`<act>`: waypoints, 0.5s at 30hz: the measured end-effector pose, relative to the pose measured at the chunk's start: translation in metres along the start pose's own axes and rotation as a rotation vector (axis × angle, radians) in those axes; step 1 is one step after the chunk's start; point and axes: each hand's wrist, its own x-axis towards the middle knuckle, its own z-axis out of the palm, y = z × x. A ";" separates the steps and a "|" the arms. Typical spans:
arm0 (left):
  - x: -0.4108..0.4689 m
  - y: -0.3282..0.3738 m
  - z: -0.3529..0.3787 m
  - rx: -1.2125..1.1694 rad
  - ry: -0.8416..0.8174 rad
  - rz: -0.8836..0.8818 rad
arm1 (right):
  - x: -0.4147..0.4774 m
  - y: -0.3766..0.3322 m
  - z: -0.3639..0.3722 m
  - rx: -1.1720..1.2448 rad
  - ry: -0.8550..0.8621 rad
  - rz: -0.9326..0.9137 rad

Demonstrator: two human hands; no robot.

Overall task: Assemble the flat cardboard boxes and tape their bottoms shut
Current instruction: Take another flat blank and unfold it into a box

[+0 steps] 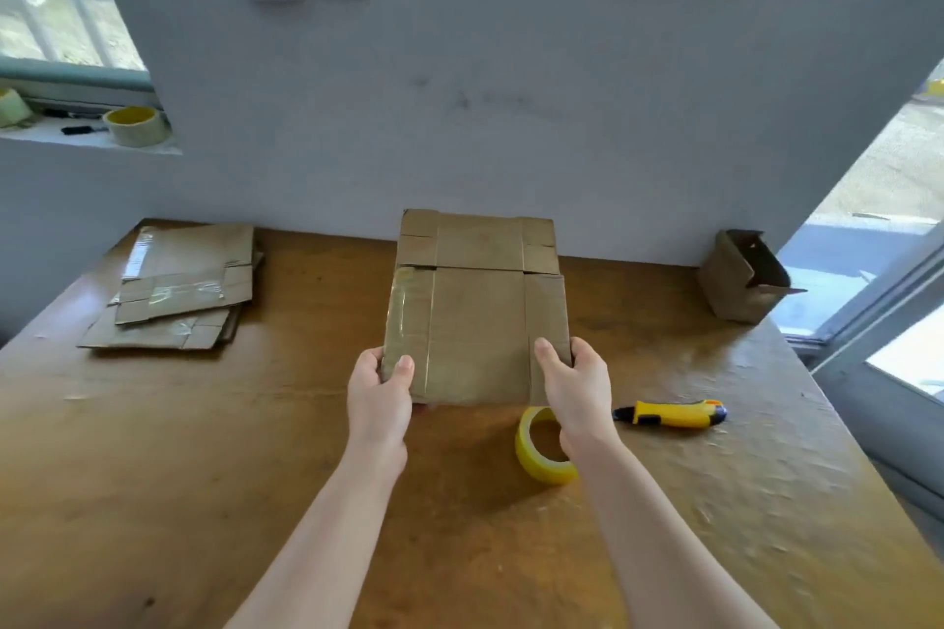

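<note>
A flat folded cardboard box (477, 332) with old clear tape on its left part is held over the middle of the wooden table (204, 450). My left hand (380, 388) grips its near left corner, thumb on top. My right hand (574, 386) grips the near right corner the same way. Another flat box (477, 240) lies behind it against the wall. A yellow roll of tape (541, 450) stands on the table just under my right wrist. A yellow and black utility knife (671, 413) lies to the right of the roll.
A stack of flat boxes (179, 286) lies at the table's back left. An assembled small box (743, 276) lies on its side at the back right corner. Two tape rolls (137, 125) sit on the window sill. A glass door is at the right.
</note>
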 end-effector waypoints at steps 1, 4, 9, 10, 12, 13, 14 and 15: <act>-0.002 -0.002 0.006 0.015 -0.019 -0.003 | 0.000 0.002 -0.007 0.015 0.021 0.011; -0.008 -0.010 0.023 0.050 -0.072 -0.016 | -0.003 0.009 -0.028 0.047 0.070 0.024; -0.020 -0.020 0.055 0.087 -0.129 -0.051 | 0.004 0.017 -0.065 0.130 0.088 0.061; -0.022 -0.021 0.062 0.090 -0.140 -0.057 | 0.006 0.017 -0.073 0.153 0.074 0.071; -0.027 -0.024 0.078 0.088 -0.154 -0.071 | 0.015 0.017 -0.092 0.181 0.039 0.099; -0.029 -0.026 0.087 0.082 -0.159 -0.079 | 0.020 0.017 -0.103 0.183 0.017 0.118; -0.031 -0.028 0.097 0.075 -0.166 -0.090 | 0.025 0.017 -0.115 0.183 -0.007 0.139; -0.034 -0.030 0.109 0.068 -0.174 -0.106 | 0.032 0.016 -0.128 0.190 -0.030 0.154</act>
